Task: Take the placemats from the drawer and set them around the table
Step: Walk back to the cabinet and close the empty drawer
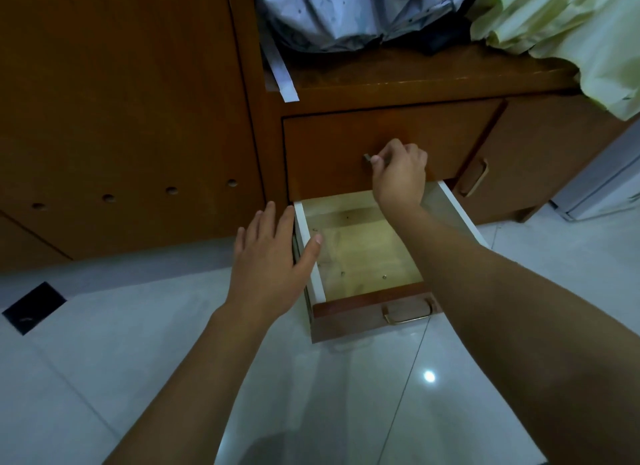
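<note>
Blue-grey cloth (332, 10) and pale yellow cloth (568, 24) lie atop the wooden cabinet (433, 73), above white floor tiles (104, 343).

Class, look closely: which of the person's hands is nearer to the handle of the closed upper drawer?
Right. The right hand grips the upper drawer's handle; the left hand rests lower, at the open lower drawer's left side wall.

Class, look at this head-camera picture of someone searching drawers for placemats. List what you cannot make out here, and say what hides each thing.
Head view:
- Upper drawer: closed, so its contents are hidden.
- Its handle: mostly covered by the right hand gripping it.
- Lower drawer: the right forearm crosses part of its floor; no placemats show in the visible part.
- Table: outside the frame.
- Left hand: whether it touches the drawer's side is unclear.
</note>
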A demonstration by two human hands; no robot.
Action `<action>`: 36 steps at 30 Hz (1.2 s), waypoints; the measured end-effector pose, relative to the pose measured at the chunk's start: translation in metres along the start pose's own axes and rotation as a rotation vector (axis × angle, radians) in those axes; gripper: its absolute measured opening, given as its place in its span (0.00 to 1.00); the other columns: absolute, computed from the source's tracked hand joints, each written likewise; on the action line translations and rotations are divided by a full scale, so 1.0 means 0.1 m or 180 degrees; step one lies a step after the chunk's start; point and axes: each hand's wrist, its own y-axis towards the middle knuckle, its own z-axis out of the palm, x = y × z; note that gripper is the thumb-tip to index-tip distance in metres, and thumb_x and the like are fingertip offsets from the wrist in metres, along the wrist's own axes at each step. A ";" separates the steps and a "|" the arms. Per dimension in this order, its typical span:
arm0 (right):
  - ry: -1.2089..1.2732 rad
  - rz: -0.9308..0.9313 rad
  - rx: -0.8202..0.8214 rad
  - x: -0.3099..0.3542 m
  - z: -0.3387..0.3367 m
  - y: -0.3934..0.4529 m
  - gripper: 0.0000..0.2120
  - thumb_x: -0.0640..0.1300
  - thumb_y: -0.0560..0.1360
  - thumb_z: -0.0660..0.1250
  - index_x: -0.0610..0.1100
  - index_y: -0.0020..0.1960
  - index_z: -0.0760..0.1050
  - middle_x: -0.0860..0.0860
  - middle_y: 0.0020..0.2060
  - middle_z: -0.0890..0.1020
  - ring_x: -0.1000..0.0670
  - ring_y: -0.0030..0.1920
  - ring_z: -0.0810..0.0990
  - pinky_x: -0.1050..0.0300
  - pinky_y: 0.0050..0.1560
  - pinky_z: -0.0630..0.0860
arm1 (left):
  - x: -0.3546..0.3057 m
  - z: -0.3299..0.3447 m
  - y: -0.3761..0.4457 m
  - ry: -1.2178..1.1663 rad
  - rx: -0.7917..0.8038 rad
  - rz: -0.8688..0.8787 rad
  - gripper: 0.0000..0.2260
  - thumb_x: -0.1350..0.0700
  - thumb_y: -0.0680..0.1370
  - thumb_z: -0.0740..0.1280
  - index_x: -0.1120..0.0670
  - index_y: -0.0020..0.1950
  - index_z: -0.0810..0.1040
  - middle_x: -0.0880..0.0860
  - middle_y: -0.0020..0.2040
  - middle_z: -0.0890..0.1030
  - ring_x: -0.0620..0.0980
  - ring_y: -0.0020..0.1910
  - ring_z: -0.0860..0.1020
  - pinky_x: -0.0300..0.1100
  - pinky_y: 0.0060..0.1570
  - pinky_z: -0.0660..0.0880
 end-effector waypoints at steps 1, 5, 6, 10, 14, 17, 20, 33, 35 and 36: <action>-0.0031 -0.0027 0.0006 0.01 0.02 0.02 0.05 0.47 0.79 0.64 0.46 0.48 0.74 0.47 0.51 0.76 0.46 0.59 0.69 0.50 0.53 0.73 | 0.01 0.01 0.00 0.0012 -0.0004 0.0006 0.36 0.31 0.76 0.42 0.48 0.80 0.51 0.52 0.81 0.51 0.52 0.79 0.49 0.54 0.76 0.46; -0.0035 -0.0040 0.0008 -0.01 0.04 0.03 0.05 0.48 0.79 0.64 0.47 0.47 0.73 0.47 0.50 0.76 0.45 0.59 0.69 0.49 0.53 0.73 | 0.04 0.03 0.02 0.0001 -0.0001 -0.0017 0.36 0.31 0.76 0.42 0.48 0.80 0.52 0.52 0.80 0.51 0.52 0.79 0.49 0.54 0.76 0.46; -0.0055 -0.0068 0.0034 -0.02 0.04 0.03 0.05 0.48 0.79 0.63 0.47 0.47 0.73 0.47 0.51 0.76 0.45 0.59 0.69 0.50 0.53 0.72 | 0.03 0.03 0.02 -0.0009 0.0000 -0.0017 0.36 0.31 0.76 0.42 0.48 0.80 0.53 0.52 0.80 0.51 0.52 0.79 0.49 0.54 0.76 0.46; -0.0207 -0.0116 0.0131 -0.01 0.01 0.07 0.05 0.50 0.79 0.63 0.48 0.49 0.73 0.48 0.51 0.75 0.45 0.59 0.69 0.50 0.55 0.69 | 0.02 0.03 0.02 -0.0009 -0.0003 0.0000 0.35 0.31 0.76 0.42 0.48 0.80 0.53 0.52 0.81 0.51 0.52 0.79 0.49 0.54 0.76 0.46; -0.0416 -0.0088 0.0282 0.03 -0.05 0.10 0.06 0.51 0.79 0.63 0.50 0.49 0.73 0.49 0.51 0.75 0.46 0.58 0.70 0.46 0.60 0.68 | 0.02 -0.02 0.00 -0.0063 -0.0052 -0.0023 0.35 0.31 0.76 0.43 0.48 0.80 0.53 0.52 0.80 0.51 0.52 0.79 0.49 0.55 0.76 0.46; -0.0435 0.0016 0.0376 0.08 -0.11 0.11 0.06 0.51 0.79 0.64 0.49 0.50 0.75 0.49 0.51 0.76 0.46 0.58 0.71 0.46 0.61 0.68 | -0.01 -0.09 -0.06 -0.0040 -0.0109 0.0005 0.33 0.32 0.78 0.44 0.48 0.80 0.53 0.52 0.81 0.51 0.52 0.79 0.49 0.55 0.76 0.46; -0.0261 0.0040 0.0294 0.12 -0.21 0.02 0.07 0.51 0.78 0.65 0.49 0.53 0.77 0.49 0.54 0.76 0.46 0.59 0.71 0.48 0.63 0.66 | -0.07 -0.15 -0.16 0.0001 -0.0128 0.0052 0.32 0.34 0.80 0.47 0.48 0.80 0.53 0.52 0.81 0.51 0.53 0.79 0.49 0.55 0.76 0.46; 0.0284 -0.0699 0.1094 -0.34 -0.96 -1.26 0.05 0.50 0.77 0.67 0.50 0.49 0.79 0.57 0.49 0.79 0.54 0.54 0.75 0.56 0.55 0.72 | -0.29 -0.09 -0.36 0.0125 0.0118 0.0286 0.31 0.34 0.80 0.47 0.48 0.79 0.55 0.53 0.81 0.51 0.53 0.79 0.50 0.54 0.76 0.45; 0.0094 -0.0798 0.1298 -0.40 -0.96 -1.33 0.05 0.50 0.77 0.67 0.50 0.50 0.79 0.56 0.50 0.79 0.53 0.54 0.75 0.54 0.55 0.73 | -0.34 -0.06 -0.37 0.0162 0.0139 0.0371 0.31 0.34 0.80 0.45 0.48 0.79 0.55 0.53 0.80 0.51 0.53 0.79 0.51 0.55 0.76 0.46; 0.0024 -0.0849 0.1376 -0.42 -0.97 -1.34 0.06 0.50 0.76 0.68 0.50 0.51 0.79 0.55 0.50 0.78 0.52 0.55 0.75 0.54 0.55 0.73 | -0.36 -0.04 -0.39 0.0190 0.0140 0.0395 0.32 0.34 0.80 0.44 0.49 0.79 0.55 0.53 0.80 0.52 0.54 0.79 0.51 0.55 0.76 0.47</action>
